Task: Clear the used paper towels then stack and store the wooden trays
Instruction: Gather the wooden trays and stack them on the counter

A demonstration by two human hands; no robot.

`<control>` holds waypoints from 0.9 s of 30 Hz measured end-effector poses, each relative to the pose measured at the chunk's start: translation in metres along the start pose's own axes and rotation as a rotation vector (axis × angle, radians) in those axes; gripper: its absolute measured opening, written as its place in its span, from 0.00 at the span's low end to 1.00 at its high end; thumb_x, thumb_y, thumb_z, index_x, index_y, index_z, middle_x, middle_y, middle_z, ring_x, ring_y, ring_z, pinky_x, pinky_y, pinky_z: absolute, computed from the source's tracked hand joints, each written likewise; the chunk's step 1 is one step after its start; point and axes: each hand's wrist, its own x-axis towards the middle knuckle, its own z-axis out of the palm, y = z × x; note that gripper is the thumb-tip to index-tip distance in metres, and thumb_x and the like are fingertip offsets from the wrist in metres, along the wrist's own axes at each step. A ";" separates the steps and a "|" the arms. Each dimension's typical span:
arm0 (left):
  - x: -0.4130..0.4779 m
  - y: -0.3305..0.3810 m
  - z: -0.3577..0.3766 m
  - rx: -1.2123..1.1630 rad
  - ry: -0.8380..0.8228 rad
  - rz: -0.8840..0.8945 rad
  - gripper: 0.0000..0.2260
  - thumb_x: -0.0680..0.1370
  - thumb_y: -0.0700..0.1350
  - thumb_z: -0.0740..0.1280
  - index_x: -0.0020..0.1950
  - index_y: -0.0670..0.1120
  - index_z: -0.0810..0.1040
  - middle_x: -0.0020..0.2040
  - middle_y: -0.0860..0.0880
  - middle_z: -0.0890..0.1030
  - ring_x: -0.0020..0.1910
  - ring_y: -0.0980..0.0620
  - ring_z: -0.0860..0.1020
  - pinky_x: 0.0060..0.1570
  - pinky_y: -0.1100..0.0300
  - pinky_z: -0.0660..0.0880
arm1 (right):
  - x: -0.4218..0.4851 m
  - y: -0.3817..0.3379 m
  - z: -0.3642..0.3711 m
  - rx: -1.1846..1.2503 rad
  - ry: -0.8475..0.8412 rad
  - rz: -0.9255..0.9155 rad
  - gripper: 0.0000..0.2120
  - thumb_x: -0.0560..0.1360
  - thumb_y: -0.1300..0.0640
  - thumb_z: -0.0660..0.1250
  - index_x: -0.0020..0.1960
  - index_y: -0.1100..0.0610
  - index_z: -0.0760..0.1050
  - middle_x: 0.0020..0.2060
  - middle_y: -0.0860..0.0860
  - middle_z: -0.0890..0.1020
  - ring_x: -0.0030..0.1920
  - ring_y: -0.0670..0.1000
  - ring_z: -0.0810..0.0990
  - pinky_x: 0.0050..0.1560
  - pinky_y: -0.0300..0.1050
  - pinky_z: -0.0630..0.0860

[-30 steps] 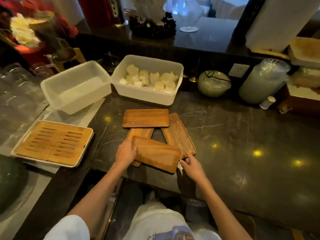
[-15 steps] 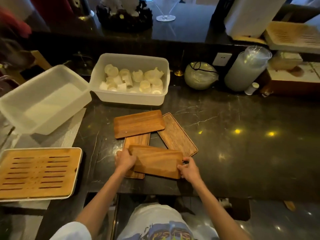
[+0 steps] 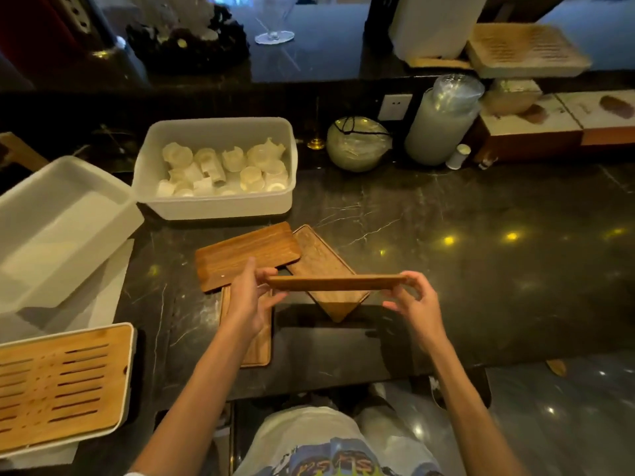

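Note:
I hold one wooden tray (image 3: 335, 282) edge-on in the air above the dark marble counter (image 3: 464, 269). My left hand (image 3: 251, 300) grips its left end and my right hand (image 3: 414, 304) grips its right end. Three more wooden trays lie on the counter below it. One tray (image 3: 240, 254) rests bottom-up at the back left. A second tray (image 3: 321, 266) lies diagonally, rim up, partly hidden behind the lifted one. A third tray (image 3: 261, 345) lies lengthwise under my left wrist, mostly covered.
A white bin (image 3: 220, 204) with small pale cups stands behind the trays, and an empty white bin (image 3: 51, 228) stands at the left. A slatted bamboo tray (image 3: 58, 383) sits at the near left. A wrapped bowl (image 3: 357, 142) and wrapped cup stack (image 3: 439, 125) stand at the back.
Both hands have lifted the nearest wooden tray off the pile and tipped it on edge. The other trays stay in place. The camera has moved closer and lower.

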 end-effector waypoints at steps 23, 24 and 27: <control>0.011 -0.189 0.284 0.550 0.039 0.074 0.15 0.74 0.29 0.68 0.59 0.39 0.75 0.50 0.39 0.81 0.46 0.46 0.80 0.42 0.52 0.79 | 0.101 0.000 -0.321 -0.281 0.158 0.091 0.19 0.77 0.65 0.66 0.68 0.62 0.74 0.58 0.56 0.81 0.50 0.45 0.80 0.48 0.36 0.79; 0.012 -0.196 0.290 0.582 0.052 0.084 0.15 0.74 0.30 0.68 0.59 0.40 0.75 0.51 0.38 0.81 0.48 0.44 0.80 0.45 0.49 0.80 | 0.104 0.001 -0.328 -0.329 0.159 0.102 0.19 0.77 0.65 0.66 0.68 0.61 0.74 0.59 0.57 0.81 0.53 0.48 0.80 0.52 0.40 0.79; 0.018 -0.215 0.303 0.730 0.088 0.138 0.14 0.75 0.33 0.69 0.58 0.43 0.76 0.50 0.44 0.82 0.51 0.46 0.81 0.40 0.57 0.79 | 0.113 0.009 -0.338 -0.456 0.160 0.108 0.19 0.77 0.65 0.67 0.68 0.60 0.74 0.59 0.58 0.81 0.58 0.51 0.79 0.58 0.42 0.74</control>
